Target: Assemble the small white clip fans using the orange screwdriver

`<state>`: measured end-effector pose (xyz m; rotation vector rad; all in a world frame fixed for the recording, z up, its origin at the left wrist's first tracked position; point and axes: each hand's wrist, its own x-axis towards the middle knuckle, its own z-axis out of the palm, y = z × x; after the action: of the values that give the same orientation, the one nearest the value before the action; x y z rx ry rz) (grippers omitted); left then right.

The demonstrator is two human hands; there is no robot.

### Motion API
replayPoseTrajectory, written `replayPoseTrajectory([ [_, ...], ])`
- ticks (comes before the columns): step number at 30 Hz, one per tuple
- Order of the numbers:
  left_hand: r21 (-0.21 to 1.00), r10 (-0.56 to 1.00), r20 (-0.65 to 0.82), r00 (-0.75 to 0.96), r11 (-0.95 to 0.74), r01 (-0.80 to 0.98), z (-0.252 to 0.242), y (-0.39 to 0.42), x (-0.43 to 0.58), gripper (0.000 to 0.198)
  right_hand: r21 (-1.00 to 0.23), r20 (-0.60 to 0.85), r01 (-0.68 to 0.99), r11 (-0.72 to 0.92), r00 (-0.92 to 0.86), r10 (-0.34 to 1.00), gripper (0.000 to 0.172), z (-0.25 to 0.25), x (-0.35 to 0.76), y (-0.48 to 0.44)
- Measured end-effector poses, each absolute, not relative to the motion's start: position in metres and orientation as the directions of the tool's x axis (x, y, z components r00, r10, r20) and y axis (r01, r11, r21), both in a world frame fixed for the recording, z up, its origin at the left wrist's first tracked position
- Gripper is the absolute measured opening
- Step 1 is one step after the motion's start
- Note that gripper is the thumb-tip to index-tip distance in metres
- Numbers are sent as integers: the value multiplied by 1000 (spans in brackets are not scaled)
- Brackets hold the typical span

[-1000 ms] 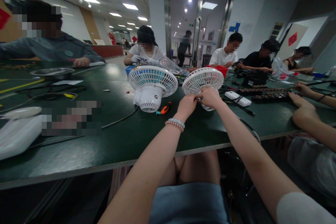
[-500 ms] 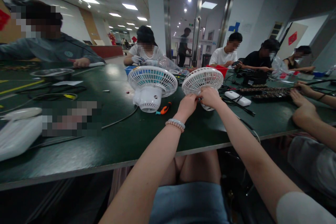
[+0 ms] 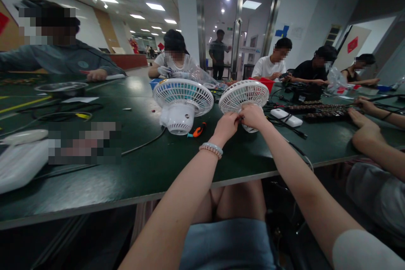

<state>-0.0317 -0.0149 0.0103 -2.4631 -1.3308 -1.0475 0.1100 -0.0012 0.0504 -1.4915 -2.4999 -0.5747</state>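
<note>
Two white electric fans rest on the green table with their round grilles tipped up. Both my hands are at the near side of the right fan (image 3: 243, 95), in front of its motor housing, which they partly cover. My left hand (image 3: 226, 127) has its fingers pinched together close to the housing; what lies between them is hidden. My right hand (image 3: 252, 116) is closed over the housing, its fingertips meeting those of my left. Left of them stands the other fan (image 3: 181, 103), untouched. An orange and black screwdriver (image 3: 198, 130) with a light blue end lies between the fans.
A white box-shaped part (image 3: 286, 117) and dark cables lie to the right. Beyond the fans are a red bin (image 3: 265, 83) and a blue bin (image 3: 155, 83). A white plastic part (image 3: 23, 162) sits at far left. Other people work around the table (image 3: 133, 177), one close on my right.
My hands stay at the right fan with almost no visible movement. The view has shifted slightly. Behind the glass door, a standing person has turned and moved a little to the left.
</note>
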Motion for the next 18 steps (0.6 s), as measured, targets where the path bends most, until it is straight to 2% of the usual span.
replayPoseTrajectory([
  [8,245,709,630,318,-570,784,9,-15,-32,18,245,343,875,419,-482,806,28,52,110,-2],
  [18,261,706,641,301,-569,780,6,-12,-32,14,243,320,870,429,-489,811,27,52,110,-2],
])
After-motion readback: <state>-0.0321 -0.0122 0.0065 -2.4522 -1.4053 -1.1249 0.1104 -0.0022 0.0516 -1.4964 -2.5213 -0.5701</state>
